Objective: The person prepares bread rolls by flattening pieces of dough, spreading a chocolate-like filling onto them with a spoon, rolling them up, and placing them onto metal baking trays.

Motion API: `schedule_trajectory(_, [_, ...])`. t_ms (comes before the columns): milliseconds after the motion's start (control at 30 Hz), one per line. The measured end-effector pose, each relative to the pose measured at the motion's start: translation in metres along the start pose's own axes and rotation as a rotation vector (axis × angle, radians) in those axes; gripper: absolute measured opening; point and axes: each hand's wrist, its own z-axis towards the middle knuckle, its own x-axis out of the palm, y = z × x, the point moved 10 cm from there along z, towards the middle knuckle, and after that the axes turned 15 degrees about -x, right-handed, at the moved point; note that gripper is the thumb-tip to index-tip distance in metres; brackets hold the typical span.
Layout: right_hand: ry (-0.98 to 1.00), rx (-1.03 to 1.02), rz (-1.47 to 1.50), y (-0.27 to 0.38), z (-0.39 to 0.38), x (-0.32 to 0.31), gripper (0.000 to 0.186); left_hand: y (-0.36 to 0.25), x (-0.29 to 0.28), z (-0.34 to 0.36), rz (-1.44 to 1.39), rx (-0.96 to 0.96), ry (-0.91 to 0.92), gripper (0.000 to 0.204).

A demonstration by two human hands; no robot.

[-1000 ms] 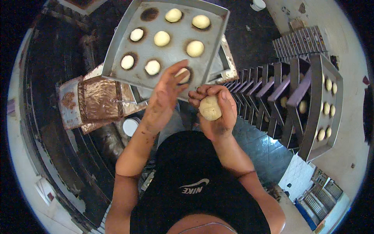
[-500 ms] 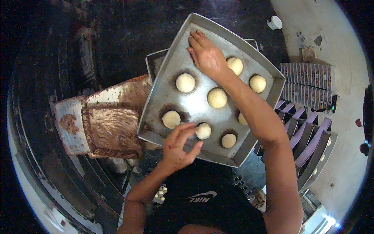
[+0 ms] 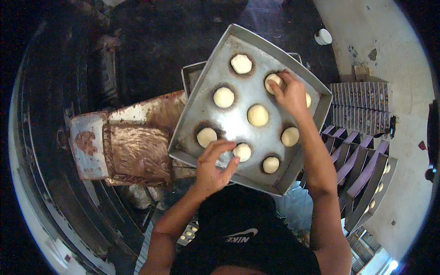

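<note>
Right now I count nine dough balls (image 3: 258,115) on one tray (image 3: 261,140), under two hands. My left hand (image 3: 213,168) is half-open, thumb and fingertips at the left edge of a near ball (image 3: 243,152). My right hand (image 3: 291,93) has thumb and fingers on a far ball (image 3: 270,80); gripping or pressing, I can't tell. Balls are round, without long axis; the tray sits askew, one corner pointing away from the body.
</note>
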Motion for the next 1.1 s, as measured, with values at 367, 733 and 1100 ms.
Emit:
schedule_trajectory(367, [-0.700, 0.216, 0.989, 0.173, -0.245, -0.037, 0.029, -0.020, 0.073, -0.094, -0.233, 0.024, -0.213, 0.028])
schedule_trajectory(733, [-0.243, -0.264, 1.058, 0.328, -0.301, -0.026, 0.034, 0.085, 0.019, -0.273, -0.640, -0.183, -0.243, 0.067])
schedule_trajectory(1100, [-0.041, -0.211, 0.211, 0.320, -0.232, 0.317, 0.042, 0.270, -0.129, -0.322, -0.514, -0.398, -0.581, 0.067])
